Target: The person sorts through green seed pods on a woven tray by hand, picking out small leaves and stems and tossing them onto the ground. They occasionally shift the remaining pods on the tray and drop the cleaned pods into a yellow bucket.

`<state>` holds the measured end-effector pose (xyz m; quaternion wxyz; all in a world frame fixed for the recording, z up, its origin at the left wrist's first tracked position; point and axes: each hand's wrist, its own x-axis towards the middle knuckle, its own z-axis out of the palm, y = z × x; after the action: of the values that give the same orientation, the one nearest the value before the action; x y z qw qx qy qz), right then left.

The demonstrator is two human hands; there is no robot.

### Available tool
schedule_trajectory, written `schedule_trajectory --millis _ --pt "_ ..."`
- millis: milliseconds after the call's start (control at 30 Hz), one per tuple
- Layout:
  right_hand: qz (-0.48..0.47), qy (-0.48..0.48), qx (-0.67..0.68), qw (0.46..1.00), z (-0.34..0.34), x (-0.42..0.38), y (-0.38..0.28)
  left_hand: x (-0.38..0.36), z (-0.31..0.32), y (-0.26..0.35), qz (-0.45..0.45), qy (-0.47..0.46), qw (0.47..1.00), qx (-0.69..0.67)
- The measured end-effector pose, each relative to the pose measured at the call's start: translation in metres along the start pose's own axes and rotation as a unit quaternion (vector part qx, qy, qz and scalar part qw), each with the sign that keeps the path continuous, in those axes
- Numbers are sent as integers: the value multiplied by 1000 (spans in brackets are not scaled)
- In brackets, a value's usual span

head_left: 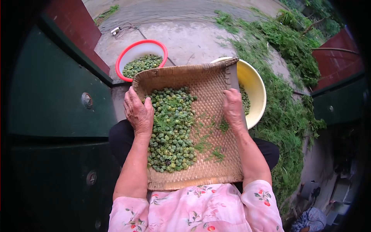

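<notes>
A shallow woven winnowing basket (208, 83) rests across my lap, its far edge raised. Small green cones or seed pods (172, 135) are heaped along its left half, with feathery green sprigs (203, 145) scattered on the right half. My left hand (138, 112) wraps over the left rim, thumb on the inner side beside the pods. Over the right side of the basket is my right hand (233, 106), its fingers curled closed near the rim. What those fingers hold, if anything, is hidden.
Beyond the basket stand a red-rimmed white basin (165, 48) of green pods and a yellow basin (257, 92) partly behind the basket. Cut green branches (278, 123) cover the ground at right. A dark green door panel (58, 92) rises at left. A cable with a white plug (115, 31) lies ahead.
</notes>
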<state>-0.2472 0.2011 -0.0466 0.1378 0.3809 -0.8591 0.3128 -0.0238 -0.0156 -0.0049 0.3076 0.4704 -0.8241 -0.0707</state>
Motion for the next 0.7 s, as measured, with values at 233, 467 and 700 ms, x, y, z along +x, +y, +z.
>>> schedule_trajectory --millis 233,467,700 --pt "-125 -166 57 977 63 25 -79 -1 2 -3 2 2 1000 -6" --pt "-176 -218 3 960 62 23 -84 0 5 -5 -2 6 1000 -17" --pt "-70 -194 52 977 32 -6 -40 0 2 -3 -9 2 1000 -20"
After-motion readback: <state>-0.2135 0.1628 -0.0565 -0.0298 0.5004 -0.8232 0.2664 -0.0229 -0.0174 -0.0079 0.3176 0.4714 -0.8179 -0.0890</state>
